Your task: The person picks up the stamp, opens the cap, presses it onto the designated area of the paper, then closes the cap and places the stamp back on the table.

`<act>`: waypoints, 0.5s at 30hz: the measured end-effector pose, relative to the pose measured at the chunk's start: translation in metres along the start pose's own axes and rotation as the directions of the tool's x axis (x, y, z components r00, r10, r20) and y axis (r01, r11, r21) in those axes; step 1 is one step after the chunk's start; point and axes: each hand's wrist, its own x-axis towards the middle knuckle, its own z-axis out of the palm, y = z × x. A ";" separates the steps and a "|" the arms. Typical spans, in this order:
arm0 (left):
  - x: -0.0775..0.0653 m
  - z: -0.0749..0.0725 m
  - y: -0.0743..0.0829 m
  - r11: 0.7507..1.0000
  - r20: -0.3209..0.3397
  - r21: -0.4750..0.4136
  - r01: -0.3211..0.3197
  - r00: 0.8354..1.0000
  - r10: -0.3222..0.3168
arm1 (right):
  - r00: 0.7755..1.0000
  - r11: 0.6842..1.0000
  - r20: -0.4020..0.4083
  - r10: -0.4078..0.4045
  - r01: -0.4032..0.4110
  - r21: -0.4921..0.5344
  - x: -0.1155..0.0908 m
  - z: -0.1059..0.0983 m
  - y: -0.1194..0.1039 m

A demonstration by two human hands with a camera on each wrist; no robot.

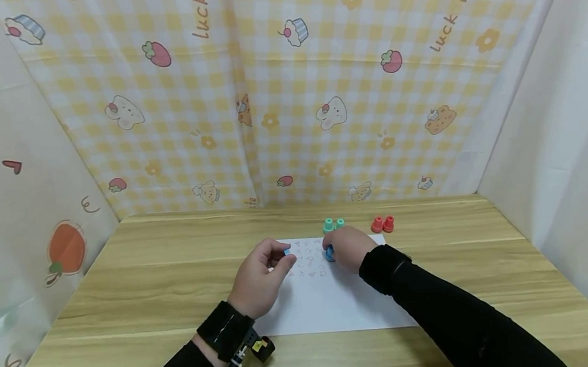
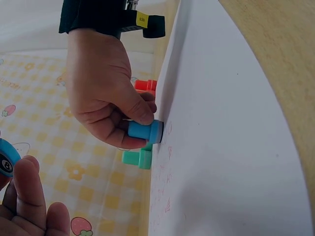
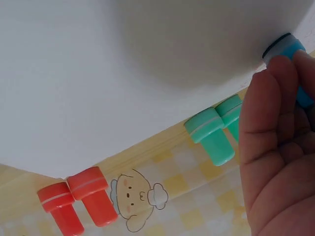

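Observation:
On the white paper (image 1: pixel 333 305) are several rows of small red stamped prints (image 1: pixel 310 259). My right hand (image 1: pixel 351 248) pinches a blue toy stamp (image 2: pixel 140 131) by its handle between thumb and fingers. The stamp's dark-edged face is right at the paper, by the row ends. To the left, my left hand (image 1: pixel 256 280) holds a small blue round cap (image 2: pixel 7 160) between thumb and fingertips, above the sheet's left part. A black-and-white picture shows on the cap's face in the left wrist view.
Two green stamps (image 1: pixel 328 225) stand just behind the paper's far edge. Further right are two red stamps (image 1: pixel 377 225). The wooden table (image 1: pixel 174 268) ends at a yellow checked cloth (image 1: pixel 290 148) behind, with white cloth walls (image 1: pixel 561 119) on both sides.

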 end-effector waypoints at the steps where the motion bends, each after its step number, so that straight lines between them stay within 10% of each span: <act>1: 0.000 0.000 0.000 1.000 0.000 0.000 0.001 1.000 -0.001 | 1.000 1.000 0.002 -0.006 0.006 -0.015 0.000 0.000 -0.001; 15: 0.000 0.001 -0.002 1.000 -0.001 0.001 -0.012 1.000 0.012 | 0.998 0.994 -0.020 -0.052 0.049 -0.099 0.000 0.003 -0.003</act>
